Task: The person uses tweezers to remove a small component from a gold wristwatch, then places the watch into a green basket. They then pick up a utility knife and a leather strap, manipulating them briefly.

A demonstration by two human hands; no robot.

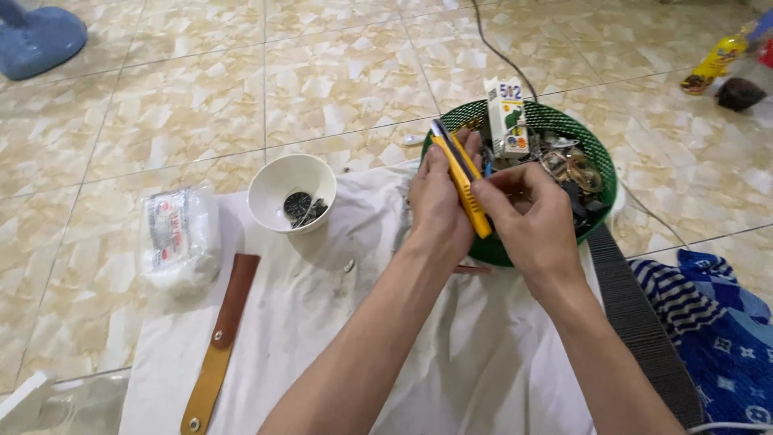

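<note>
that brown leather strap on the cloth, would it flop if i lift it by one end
Probably it would droop: the leather strap is long, thin and lies flat on the white cloth. It looks light, though its metal rivets add slight weight. Unlikely to roll.

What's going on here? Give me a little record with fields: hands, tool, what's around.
left hand: holds the yellow knife from the left side
right hand: pinches the knife's lower end with its fingers
knife: tilted, dark tip pointing up and away, held over the basket
basket: green, round, full of small odds and ends, with a glue box standing in it
bowl: white, holds small dark metal bits
strap: brown leather, lies flat on the white cloth
floor: beige tiles
</note>
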